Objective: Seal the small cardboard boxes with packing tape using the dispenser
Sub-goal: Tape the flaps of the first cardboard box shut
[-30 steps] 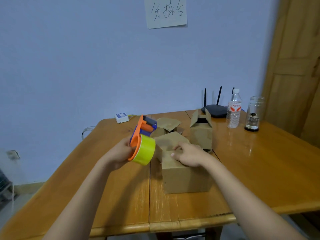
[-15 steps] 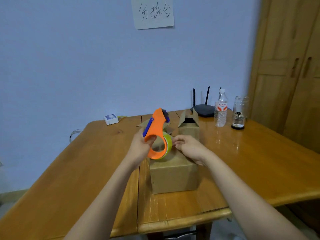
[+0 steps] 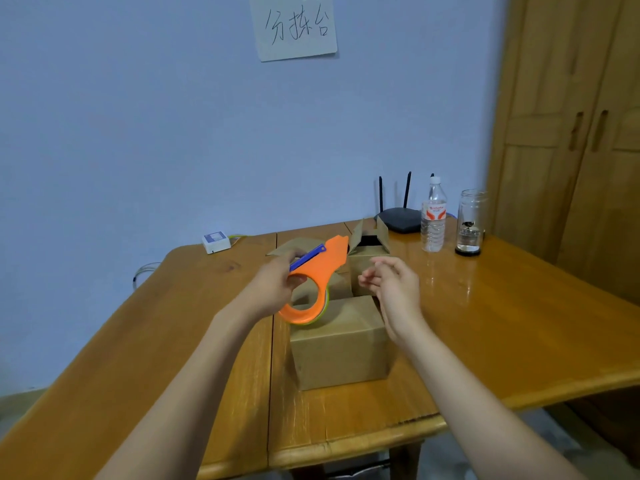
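A small cardboard box (image 3: 341,344) stands on the wooden table (image 3: 502,327) in front of me, its top flaps down. My left hand (image 3: 273,289) grips the orange tape dispenser (image 3: 317,278) with its yellow-green roll, held over the box's left top edge. My right hand (image 3: 391,282) hovers above the box's right side, fingers loosely curled, holding nothing. Behind stands a second box (image 3: 367,261) with open flaps. A third box's flap (image 3: 294,245) shows behind the dispenser.
At the back of the table are a black router (image 3: 398,220), a water bottle (image 3: 433,216) and a glass jar (image 3: 469,223). A small white device (image 3: 215,241) lies at the back left. A wooden wardrobe (image 3: 571,133) stands to the right.
My left hand has swung the dispenser from the left over the box and turned it side-on. My right hand has lifted off the box top and now hovers.
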`<action>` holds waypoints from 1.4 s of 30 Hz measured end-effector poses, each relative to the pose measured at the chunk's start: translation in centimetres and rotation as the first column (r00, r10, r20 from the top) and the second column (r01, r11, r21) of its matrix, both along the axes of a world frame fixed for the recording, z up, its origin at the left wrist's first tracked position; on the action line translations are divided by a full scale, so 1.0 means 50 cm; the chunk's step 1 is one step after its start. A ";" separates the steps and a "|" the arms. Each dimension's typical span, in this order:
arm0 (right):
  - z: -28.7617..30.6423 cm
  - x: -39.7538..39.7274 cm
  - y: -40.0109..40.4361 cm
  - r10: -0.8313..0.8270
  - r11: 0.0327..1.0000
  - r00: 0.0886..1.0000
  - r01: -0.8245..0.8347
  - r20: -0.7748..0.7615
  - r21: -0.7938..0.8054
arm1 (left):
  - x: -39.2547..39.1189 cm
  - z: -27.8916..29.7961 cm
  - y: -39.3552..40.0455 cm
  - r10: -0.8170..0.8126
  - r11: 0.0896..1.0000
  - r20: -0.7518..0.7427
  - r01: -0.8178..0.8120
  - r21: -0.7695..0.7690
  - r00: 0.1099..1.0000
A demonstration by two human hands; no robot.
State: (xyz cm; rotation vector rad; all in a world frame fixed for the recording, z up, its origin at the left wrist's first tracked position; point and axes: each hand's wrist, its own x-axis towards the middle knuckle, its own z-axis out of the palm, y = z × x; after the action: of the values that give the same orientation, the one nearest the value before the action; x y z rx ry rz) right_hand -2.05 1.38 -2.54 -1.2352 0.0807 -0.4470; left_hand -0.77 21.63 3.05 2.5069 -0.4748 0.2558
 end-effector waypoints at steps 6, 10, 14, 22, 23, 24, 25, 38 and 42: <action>0.095 -0.020 -0.036 0.173 0.971 0.956 -0.206 -0.238 -0.124 | -0.004 0.000 -0.024 -0.012 0.994 0.062 0.005 0.109 0.998; 0.123 -0.030 -0.056 0.211 0.929 0.876 -0.318 -0.434 -0.190 | -0.005 -0.001 -0.027 -0.024 0.991 0.072 0.014 0.132 0.997; 0.125 -0.033 -0.067 0.376 0.910 0.789 -0.413 -0.485 0.033 | -0.003 -0.002 -0.029 -0.031 0.989 0.073 0.021 0.144 0.997; 0.121 -0.031 -0.072 0.479 0.873 0.740 -0.460 -0.472 0.165 | -0.001 0.000 -0.035 -0.078 0.982 0.078 0.063 0.181 0.994; 0.121 -0.030 -0.075 0.478 0.874 0.743 -0.456 -0.470 0.167 | -0.002 0.000 -0.036 -0.081 0.981 0.081 0.066 0.181 0.993; 0.121 -0.030 -0.078 0.476 0.875 0.745 -0.453 -0.467 0.170 | -0.002 0.000 -0.036 -0.083 0.981 0.082 0.067 0.183 0.993; 0.120 -0.029 -0.081 0.477 0.875 0.746 -0.452 -0.465 0.174 | -0.002 -0.001 -0.036 -0.086 0.980 0.084 0.069 0.188 0.993; 0.076 -0.020 -0.111 0.369 0.900 0.756 -0.436 -0.540 0.004 | 0.008 -0.003 -0.035 -0.176 0.941 0.065 0.148 0.305 0.982; 0.083 -0.021 -0.118 0.360 0.891 0.761 -0.451 -0.540 -0.041 | 0.008 -0.002 -0.036 -0.174 0.936 0.060 0.146 0.319 0.983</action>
State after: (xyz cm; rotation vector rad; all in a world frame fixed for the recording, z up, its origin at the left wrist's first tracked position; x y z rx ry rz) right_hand -3.08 -4.54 1.64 -1.4715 0.2337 0.2850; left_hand -0.38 19.83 2.93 2.7523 -0.8080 0.2429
